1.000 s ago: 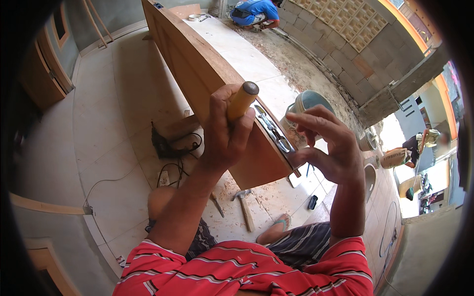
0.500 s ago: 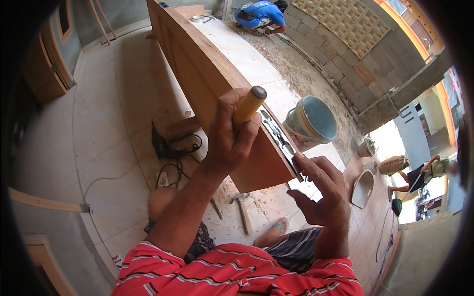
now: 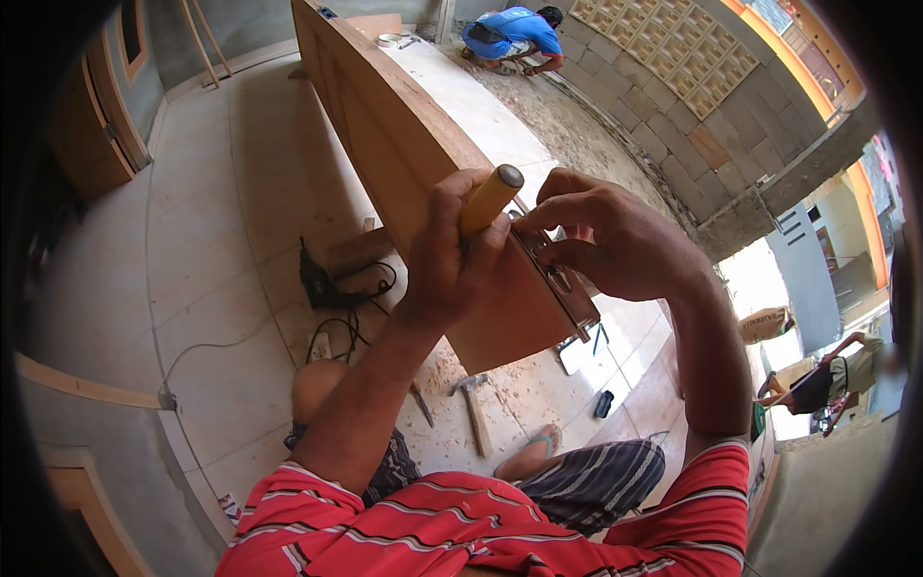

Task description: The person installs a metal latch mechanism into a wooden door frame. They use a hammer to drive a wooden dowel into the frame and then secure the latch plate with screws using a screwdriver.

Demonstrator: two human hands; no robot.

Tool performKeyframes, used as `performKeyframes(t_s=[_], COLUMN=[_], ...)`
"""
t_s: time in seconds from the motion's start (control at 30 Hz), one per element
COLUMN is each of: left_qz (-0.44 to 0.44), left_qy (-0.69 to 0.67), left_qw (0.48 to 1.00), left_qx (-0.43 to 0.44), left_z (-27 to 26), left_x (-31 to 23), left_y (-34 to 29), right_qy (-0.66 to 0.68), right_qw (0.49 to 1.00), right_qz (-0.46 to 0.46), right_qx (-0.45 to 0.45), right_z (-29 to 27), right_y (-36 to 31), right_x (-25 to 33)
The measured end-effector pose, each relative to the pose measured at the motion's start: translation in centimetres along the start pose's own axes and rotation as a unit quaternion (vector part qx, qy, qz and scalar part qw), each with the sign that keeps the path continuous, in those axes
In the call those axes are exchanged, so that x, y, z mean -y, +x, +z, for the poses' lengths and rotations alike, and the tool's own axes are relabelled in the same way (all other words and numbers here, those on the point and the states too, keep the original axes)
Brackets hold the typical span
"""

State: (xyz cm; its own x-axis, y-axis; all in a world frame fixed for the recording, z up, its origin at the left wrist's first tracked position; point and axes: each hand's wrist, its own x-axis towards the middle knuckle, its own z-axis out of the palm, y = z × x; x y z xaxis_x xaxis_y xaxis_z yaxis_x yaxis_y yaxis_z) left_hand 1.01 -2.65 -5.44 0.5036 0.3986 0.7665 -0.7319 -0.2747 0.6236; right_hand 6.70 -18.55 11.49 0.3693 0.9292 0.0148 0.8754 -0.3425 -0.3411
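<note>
A wooden door (image 3: 514, 322) stands on its long edge, running away from me. At the near end of its upper edge lies a metal hinge (image 3: 561, 281) with holes in it. My left hand (image 3: 444, 264) is wrapped round the yellow handle of a chisel (image 3: 492, 199), against the door's side. The metal-capped handle end points up; its blade is hidden. My right hand (image 3: 625, 240) reaches over the edge from the right, close beside the chisel. Its thumb and fingers are closed at the hinge's far end; some fingertips are hidden.
Below the door lie a claw hammer (image 3: 473, 413), a thin pointed tool (image 3: 421, 404) and wood shavings. A corded drill (image 3: 325, 279) lies left of the door, beside a wooden block (image 3: 356, 252). A person in blue (image 3: 514, 38) squats at the far wall; another person (image 3: 832, 380) is at right.
My right hand has moved away from me along the door's edge, from the hinge's near end to the chisel, its fingers closing. My right forearm now hides the bucket. The left hand keeps its grip.
</note>
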Motion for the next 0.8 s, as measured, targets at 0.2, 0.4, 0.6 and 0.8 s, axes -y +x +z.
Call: performKeyframes(t_s=[0.2,0.4,0.6,0.8], left_qz=[0.021,-0.009,-0.035,-0.064], left_qy=[0.032,0.031,0.026,-0.103], left_qw=[0.999,0.999,0.999,0.993], left_qx=[-0.009,-0.007,-0.006,0.01], left_z=[0.2,-0.1,-0.1,-0.2], left_x=[-0.1,-0.1,-0.8,0.0], left_y=[0.2,0.0,0.2,-0.4], right_qy=[0.005,0.005,-0.066,-0.017], right_qw=[0.99,0.999,0.989,0.992], right_qz=[0.126,0.044,-0.053,-0.013], right_qx=[0.069,0.022,-0.125,-0.124], right_z=[-1.2,-0.4,2.1,2.1], right_y=[1.6,0.5,-1.7,-1.2], right_x=[2.1,0.8,2.1,1.3])
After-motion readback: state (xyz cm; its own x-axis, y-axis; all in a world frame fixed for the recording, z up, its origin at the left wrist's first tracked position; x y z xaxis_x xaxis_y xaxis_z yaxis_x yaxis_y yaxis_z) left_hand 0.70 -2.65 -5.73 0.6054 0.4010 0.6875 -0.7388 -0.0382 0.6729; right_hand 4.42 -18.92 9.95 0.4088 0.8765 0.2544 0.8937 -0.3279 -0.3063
